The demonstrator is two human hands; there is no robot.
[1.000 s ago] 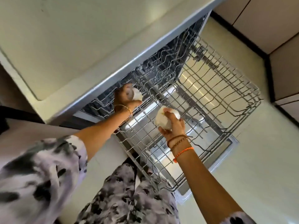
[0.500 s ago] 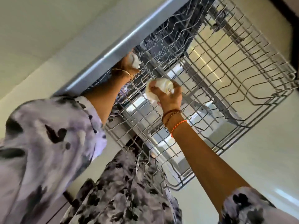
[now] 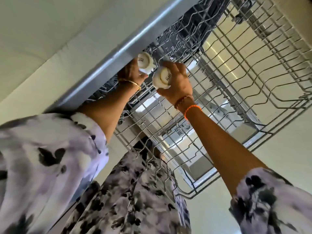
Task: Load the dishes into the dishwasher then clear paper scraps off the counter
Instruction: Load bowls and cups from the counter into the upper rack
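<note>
Each hand's grip wraps an upturned white cup over the rack.

Loose pale-lilac floral-print sleeves with black blotches; thin gold bangle on left wrist; beaded bracelet and orange thread band on right.

White cups in both hands; grey wire rack beneath them; orange thread on right wrist; gold bangle on left; lilac, black-blotched sleeves.
</note>
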